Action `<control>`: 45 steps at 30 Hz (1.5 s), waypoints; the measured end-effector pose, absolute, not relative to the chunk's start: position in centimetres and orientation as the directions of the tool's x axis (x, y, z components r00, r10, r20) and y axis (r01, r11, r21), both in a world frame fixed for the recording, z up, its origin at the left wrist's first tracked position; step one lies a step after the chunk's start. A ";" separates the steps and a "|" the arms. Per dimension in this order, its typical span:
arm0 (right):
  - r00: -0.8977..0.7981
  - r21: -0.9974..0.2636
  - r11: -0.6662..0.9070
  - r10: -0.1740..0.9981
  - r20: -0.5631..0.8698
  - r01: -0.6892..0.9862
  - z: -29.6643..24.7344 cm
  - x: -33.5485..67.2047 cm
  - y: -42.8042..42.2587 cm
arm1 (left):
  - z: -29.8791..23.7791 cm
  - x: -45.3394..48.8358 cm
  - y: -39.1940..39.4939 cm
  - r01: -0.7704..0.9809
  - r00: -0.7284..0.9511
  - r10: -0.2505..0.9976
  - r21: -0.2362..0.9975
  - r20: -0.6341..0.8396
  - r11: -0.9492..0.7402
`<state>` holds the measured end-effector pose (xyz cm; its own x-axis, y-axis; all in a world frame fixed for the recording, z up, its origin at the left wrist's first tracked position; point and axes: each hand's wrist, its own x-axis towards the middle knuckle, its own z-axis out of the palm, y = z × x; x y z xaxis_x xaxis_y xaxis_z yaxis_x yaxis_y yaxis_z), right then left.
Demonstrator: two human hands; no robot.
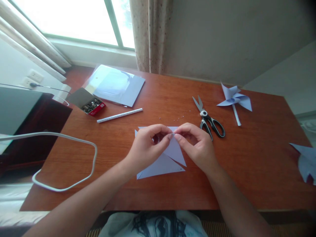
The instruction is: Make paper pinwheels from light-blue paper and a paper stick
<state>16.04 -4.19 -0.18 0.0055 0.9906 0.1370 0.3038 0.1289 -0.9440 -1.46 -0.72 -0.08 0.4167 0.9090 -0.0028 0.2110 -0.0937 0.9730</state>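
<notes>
A white sheet of paper (158, 166) lies on the table in front of me, with slits cut in from its corners and a small dark dot near one tip. Over its upper part, my left hand (150, 143) and my right hand (196, 144) meet with thumbs and forefingers pinched together. A tiny pale sliver (173, 133) shows between the fingertips; I cannot tell whether it is part of the sheet or a separate piece. The hands hide much of the paper's top.
Scissors (204, 114) lie partly open beyond my right hand, near a paper pinwheel (233, 98). Farther left are a rolled paper stick (119, 116), an open box (96, 108) of small metal pieces and a plastic-sleeved stack (118, 85). A white cable (95, 158) loops at left; folded paper (306, 161) sits far right.
</notes>
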 end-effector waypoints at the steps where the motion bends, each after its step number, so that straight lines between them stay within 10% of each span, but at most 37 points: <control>1: 0.003 -0.936 0.136 0.989 0.145 0.325 -0.2 16.0 -4.2 | 0.0 -1.5 -0.8 0.248 0.416 0.909 0.958 0.031 -0.146; 8: -0.013 -0.885 0.164 0.984 0.176 0.436 -0.2 15.9 -4.2 | -0.1 -1.5 -1.0 0.362 0.443 0.872 0.849 0.207 -0.386; 45: -0.018 -0.914 0.175 0.983 0.181 0.365 -0.3 15.8 -4.4 | -0.1 -1.6 -0.9 0.333 0.414 0.882 0.864 0.225 -0.377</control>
